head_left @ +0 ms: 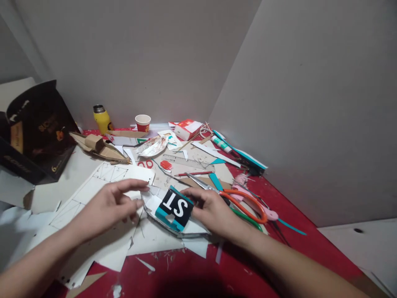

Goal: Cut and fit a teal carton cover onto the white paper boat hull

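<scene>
A small white cardboard boat model (151,203) with a teal and black box piece (178,207) lettered "ST" on top is in front of me. My right hand (214,213) grips it at its right part, fingers and thumb at the box piece's edge. My left hand (116,203) is at the model's left end, with thumb and forefinger apart and the fingertips close to its rim; whether they touch cannot be made out. Orange-handled scissors (242,203) lie just beyond my right hand. Under the model is a sheet of drawn-on white card (102,178).
A brown cardboard boat (96,145), a silvery boat shape (153,147), a ruler (186,160) and a red pencil (195,173) lie behind. A yellow bottle (102,119), a paper cup (143,123) and a dark box (40,132) stand toward the wall. Scraps litter the red table (173,273).
</scene>
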`<state>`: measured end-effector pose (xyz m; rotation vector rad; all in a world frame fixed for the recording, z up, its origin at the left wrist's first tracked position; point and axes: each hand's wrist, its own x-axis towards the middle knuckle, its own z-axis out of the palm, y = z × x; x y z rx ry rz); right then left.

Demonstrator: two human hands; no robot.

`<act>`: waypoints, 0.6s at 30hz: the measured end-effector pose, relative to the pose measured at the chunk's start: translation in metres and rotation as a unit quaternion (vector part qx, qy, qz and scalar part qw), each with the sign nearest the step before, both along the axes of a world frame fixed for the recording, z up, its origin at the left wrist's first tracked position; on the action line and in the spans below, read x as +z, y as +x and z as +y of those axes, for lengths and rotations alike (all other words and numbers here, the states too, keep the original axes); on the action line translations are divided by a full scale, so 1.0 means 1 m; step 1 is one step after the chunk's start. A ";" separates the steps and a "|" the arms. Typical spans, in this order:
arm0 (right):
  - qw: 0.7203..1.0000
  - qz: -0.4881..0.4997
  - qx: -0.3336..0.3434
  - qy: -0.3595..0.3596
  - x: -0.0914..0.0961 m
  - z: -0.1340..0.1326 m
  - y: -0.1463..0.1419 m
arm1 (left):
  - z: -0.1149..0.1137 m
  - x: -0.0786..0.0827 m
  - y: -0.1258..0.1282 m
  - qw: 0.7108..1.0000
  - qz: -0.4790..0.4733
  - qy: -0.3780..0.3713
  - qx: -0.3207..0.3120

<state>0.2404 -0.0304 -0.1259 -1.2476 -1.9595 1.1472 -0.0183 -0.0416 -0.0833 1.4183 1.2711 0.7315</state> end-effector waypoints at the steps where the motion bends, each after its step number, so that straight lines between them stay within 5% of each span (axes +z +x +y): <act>1: 1.000 -0.004 0.006 0.006 0.000 0.001 0.001 | -0.006 -0.002 0.008 0.999 -0.002 -0.029 -0.031; 5: 0.997 -0.040 0.025 0.053 -0.001 0.004 0.002 | -0.013 -0.014 0.024 0.992 -0.005 -0.075 -0.099; 11: 0.991 -0.109 0.011 0.083 -0.003 0.006 0.001 | -0.012 -0.028 0.034 0.983 -0.060 -0.130 -0.112; 18: 0.986 -0.132 0.020 0.097 -0.007 0.006 0.000 | -0.013 -0.036 0.032 0.982 0.053 -0.101 -0.151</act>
